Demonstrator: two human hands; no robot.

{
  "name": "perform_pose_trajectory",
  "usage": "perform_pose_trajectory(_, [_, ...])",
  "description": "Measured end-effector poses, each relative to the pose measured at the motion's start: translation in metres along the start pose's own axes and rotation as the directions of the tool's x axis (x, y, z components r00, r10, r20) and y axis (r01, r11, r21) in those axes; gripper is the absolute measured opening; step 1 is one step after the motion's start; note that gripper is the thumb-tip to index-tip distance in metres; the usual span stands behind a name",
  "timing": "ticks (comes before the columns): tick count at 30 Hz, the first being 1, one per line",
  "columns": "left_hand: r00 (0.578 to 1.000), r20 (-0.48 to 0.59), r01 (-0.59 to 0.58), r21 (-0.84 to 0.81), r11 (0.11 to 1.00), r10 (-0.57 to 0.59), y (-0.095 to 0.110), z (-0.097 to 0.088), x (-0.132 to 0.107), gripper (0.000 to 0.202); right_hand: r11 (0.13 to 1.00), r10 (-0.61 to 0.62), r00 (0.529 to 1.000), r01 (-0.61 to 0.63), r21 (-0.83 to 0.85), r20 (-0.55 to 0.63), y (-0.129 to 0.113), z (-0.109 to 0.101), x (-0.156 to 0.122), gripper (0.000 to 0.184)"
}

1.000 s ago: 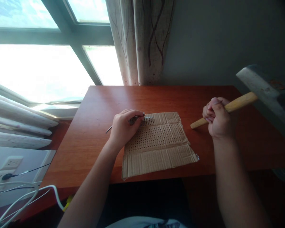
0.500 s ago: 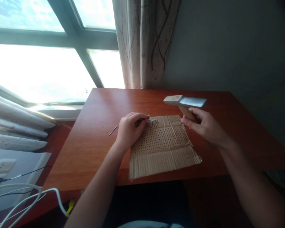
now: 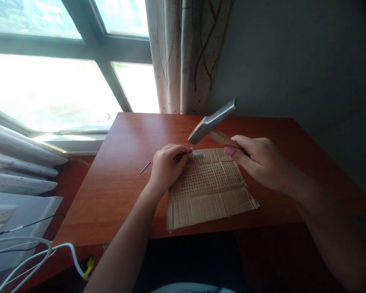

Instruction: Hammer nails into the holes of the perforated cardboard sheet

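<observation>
My right hand [image 3: 256,160] is closed around the wooden handle of a hammer [image 3: 213,122]. The hammer is raised, its metal head tilted above and to the right of my left hand [image 3: 170,162]. With thumb and forefinger, my left hand pinches a small nail-like metal piece [image 3: 191,150]; only its bright top shows, the rest is hidden by the fingers. Beneath that hand lies a piece of cardboard [image 3: 201,207] with rows of small holes. Beside the fingertips, a short row of silvery metal bits [image 3: 197,154] sits at the cardboard's upper part.
A thin metal rod, perhaps a nail [image 3: 145,167], lies on the reddish wooden table [image 3: 110,195] left of my left hand. Behind the table hangs a patterned curtain [image 3: 183,57] by a bright window. White cables [image 3: 61,246] and a wall socket [image 3: 1,214] are at lower left.
The hammer has swung to the left, its head now tilted with the lower end nearer my left hand. My left hand and the cardboard have hardly moved.
</observation>
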State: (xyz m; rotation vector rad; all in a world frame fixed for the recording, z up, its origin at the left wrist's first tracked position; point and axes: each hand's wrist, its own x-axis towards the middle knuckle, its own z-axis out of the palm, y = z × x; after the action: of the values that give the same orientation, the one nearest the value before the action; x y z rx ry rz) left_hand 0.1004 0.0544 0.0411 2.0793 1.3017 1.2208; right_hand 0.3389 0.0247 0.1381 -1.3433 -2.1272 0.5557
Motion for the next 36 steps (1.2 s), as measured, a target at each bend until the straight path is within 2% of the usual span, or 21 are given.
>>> perform_pose_trajectory(6, [1.000,0.003,0.007,0.036,0.999,-0.007,0.002,-0.001,0.000,0.008,0.992,0.062,0.996,-0.054,-0.113,0.066,0.000,0.007,0.004,0.038])
perform_pose_trajectory(14, [1.000,0.005,-0.004,0.010,1.000,0.004,0.000,0.000,0.000,0.010,1.000,0.012,1.000,-0.013,-0.013,-0.015,-0.003,0.003,0.006,0.040])
perform_pose_trajectory(20, [1.000,0.018,-0.009,0.061,0.998,0.008,-0.001,-0.001,-0.001,0.010,0.985,0.077,0.993,-0.061,-0.162,0.093,0.005,0.012,0.004,0.038])
perform_pose_trajectory(26, [0.999,0.039,0.008,0.049,0.999,-0.010,0.000,-0.001,0.000,0.010,0.990,0.059,0.995,-0.048,-0.135,0.080,0.005,0.008,0.003,0.038])
perform_pose_trajectory(32, [0.997,0.065,-0.033,0.034,0.999,0.031,0.001,-0.006,0.001,0.010,0.988,0.074,0.993,-0.059,-0.146,0.096,0.006,0.008,0.001,0.038])
perform_pose_trajectory(36, [0.995,0.094,-0.030,0.070,0.997,0.023,0.000,-0.010,-0.001,0.017,0.986,0.098,0.990,-0.083,-0.145,0.099,0.006,0.008,0.000,0.035])
